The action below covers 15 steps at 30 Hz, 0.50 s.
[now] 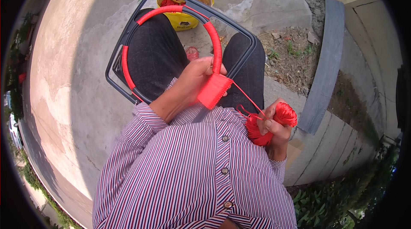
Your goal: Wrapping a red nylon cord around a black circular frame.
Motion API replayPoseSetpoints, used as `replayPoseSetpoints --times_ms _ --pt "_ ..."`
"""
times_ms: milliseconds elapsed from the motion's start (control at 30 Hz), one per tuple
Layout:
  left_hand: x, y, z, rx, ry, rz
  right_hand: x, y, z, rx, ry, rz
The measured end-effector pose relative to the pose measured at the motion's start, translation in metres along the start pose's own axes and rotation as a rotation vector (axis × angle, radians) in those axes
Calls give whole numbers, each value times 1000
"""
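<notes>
Leftmost, beyond a strip of sunlit concrete (55, 57), one dark frame (244, 61) with rounded corners spans the person's lap, tilted, reaching over both dark-trousered knees. Inside it sits one round ring (195, 14), dark and smooth where bare. Three separate stretches of it are covered in glossy red wrapping, tightly coiled: one on the left (125, 66), one along the top (160, 13), one down the right side (216, 42). Behind the frame's top edge stands one yellow bucket (177, 20) with red material inside, and between the knees one reddish shoe (192, 53) shows. Next comes the left hand (198, 71), closed around the ring's lower right, where one broad, flat red block (215, 90) of close-laid cord has a ridged edge. From its corner one taut strand (248, 97) slants down to the right hand (276, 125), whose fingers are curled tight about one skein (285, 114) of red cord, bulging out on either side of the fist. Farther right lie one weedy soil patch (291, 57) and one long grey slab (324, 66).
</notes>
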<state>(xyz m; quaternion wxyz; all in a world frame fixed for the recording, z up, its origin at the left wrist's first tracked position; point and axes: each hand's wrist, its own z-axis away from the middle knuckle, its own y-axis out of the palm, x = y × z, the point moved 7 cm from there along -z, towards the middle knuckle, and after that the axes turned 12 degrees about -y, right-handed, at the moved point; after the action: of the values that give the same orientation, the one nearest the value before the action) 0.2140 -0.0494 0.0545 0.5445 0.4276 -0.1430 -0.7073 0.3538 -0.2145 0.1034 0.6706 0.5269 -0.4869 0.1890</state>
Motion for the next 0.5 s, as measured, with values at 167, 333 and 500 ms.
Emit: replayPoseSetpoints --times_ms 167,333,500 --pt "4 5 5 126 -48 18 3 -1 -4 -39 -19 14" --pt "5 13 10 157 -76 -223 13 15 -9 5 -23 26" --pt "4 9 5 118 -94 -210 10 45 -12 119 30 246"
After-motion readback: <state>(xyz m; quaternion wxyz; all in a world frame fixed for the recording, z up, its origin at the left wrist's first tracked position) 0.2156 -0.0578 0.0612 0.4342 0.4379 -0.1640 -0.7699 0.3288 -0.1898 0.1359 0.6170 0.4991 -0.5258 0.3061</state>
